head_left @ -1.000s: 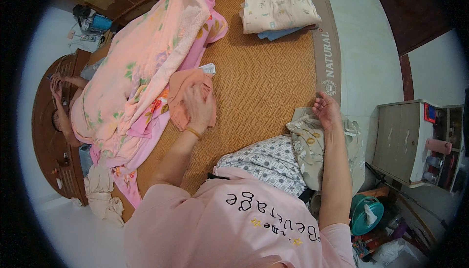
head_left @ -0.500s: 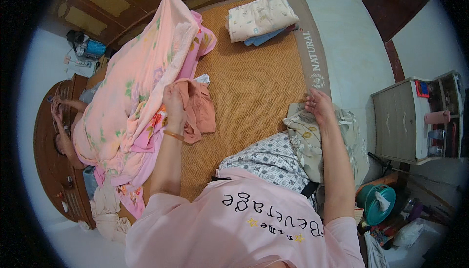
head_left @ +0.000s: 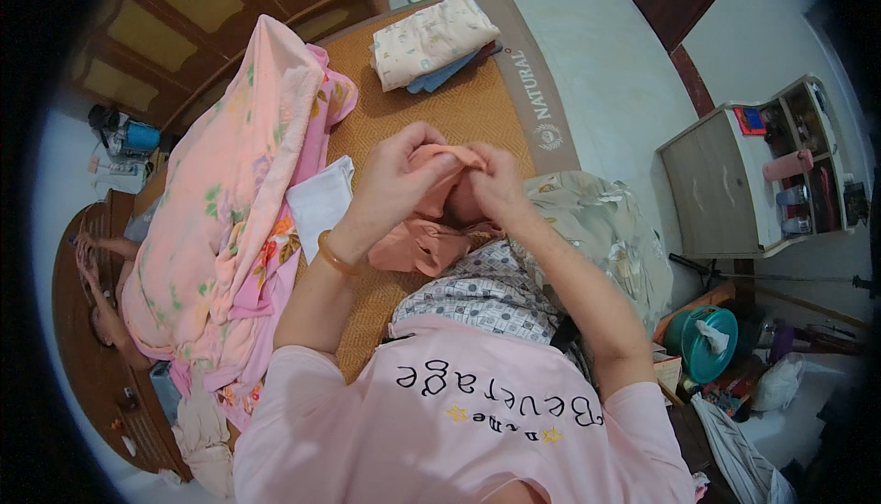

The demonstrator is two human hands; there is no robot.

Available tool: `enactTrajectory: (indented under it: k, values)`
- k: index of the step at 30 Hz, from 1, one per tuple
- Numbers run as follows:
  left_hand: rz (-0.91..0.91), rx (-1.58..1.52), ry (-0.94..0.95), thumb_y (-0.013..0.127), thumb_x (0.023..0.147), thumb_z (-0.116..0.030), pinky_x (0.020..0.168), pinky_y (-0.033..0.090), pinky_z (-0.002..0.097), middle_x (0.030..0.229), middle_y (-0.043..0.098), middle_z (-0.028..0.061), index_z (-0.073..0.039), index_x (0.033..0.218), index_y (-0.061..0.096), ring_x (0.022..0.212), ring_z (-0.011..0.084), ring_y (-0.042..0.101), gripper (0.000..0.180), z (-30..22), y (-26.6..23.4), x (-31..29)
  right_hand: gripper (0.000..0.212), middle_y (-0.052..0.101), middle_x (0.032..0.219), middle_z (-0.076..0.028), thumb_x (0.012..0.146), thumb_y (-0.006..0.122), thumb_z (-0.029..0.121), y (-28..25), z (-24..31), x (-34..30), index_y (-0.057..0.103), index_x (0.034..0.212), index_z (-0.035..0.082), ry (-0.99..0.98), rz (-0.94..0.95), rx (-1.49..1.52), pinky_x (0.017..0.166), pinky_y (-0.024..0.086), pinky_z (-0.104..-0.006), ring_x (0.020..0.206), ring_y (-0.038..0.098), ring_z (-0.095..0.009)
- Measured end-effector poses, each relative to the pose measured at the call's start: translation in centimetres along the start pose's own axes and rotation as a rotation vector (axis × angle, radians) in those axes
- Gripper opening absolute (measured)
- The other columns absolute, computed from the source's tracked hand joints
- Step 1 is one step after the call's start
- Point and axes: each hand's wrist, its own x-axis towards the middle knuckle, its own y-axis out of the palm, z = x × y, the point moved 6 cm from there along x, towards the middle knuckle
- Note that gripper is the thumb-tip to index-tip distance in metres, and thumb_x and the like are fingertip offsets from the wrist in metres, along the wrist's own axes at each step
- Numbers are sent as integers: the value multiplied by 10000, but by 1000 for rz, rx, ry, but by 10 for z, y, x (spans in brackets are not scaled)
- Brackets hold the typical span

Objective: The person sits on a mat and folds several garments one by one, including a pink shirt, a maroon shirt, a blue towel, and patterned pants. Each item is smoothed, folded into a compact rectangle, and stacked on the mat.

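Both hands have a salmon-pink garment gripped by its upper edge, just above my lap. My left hand, with an amber bangle on its wrist, is closed on one side. My right hand pinches the other side close by, and the cloth sags into folds below them. Whether it is shorts or a top, I cannot tell. Beside my left forearm lies a white cloth on the woven mat. Past my right forearm spreads a pale floral cloth. Grey-and-white patterned fabric covers my legs.
A folded cream cloth rests on blue fabric at the bed's far end. On the left, a pink floral blanket is heaped near a lying person's raised hands. A drawer cabinet and teal bucket stand right.
My left hand has carried the salmon-pink garment right and toward my lap, uncovering the white cloth. My right hand has come in from the floral cloth and taken hold of the garment.
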Motion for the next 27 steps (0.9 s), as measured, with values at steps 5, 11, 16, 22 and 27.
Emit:
enactTrajectory:
  k: [5,11,16,22,27]
  values:
    - [-238,894,5,623,766,-76,725,468,421,957,615,143,-45,952,569,908,350,593,197,-4,-7,10,337,627,855,-199,692,398,-43,-62,58,-5,594,966,-35,-277,-216,6,760,477,-333,831,620,-321]
    - [-473,778,-90,546,771,-56,693,463,452,873,633,151,-72,869,594,858,345,604,110,15,-45,39,297,606,824,-194,682,411,-44,-128,131,-18,583,925,-35,-488,-448,-225,701,466,-345,765,605,-288]
    - [-630,741,5,527,782,-87,652,469,467,769,647,174,-98,891,632,768,382,624,152,-11,-78,47,255,600,794,-151,706,458,-26,-174,164,-47,596,920,-19,-582,-627,-581,672,462,-330,738,604,-257]
    - [-676,636,183,505,790,-64,662,479,421,787,641,182,-90,939,637,777,351,632,201,-66,-90,44,145,601,779,-35,863,522,45,-225,189,-85,632,954,16,-701,-894,-739,654,443,-241,716,559,-119]
    - [-335,-720,184,497,894,-58,655,454,252,856,664,44,-7,917,639,780,82,577,153,-57,-71,67,107,609,758,-41,862,582,91,-250,183,-97,627,931,22,-627,-922,-912,593,442,-250,693,571,-120]
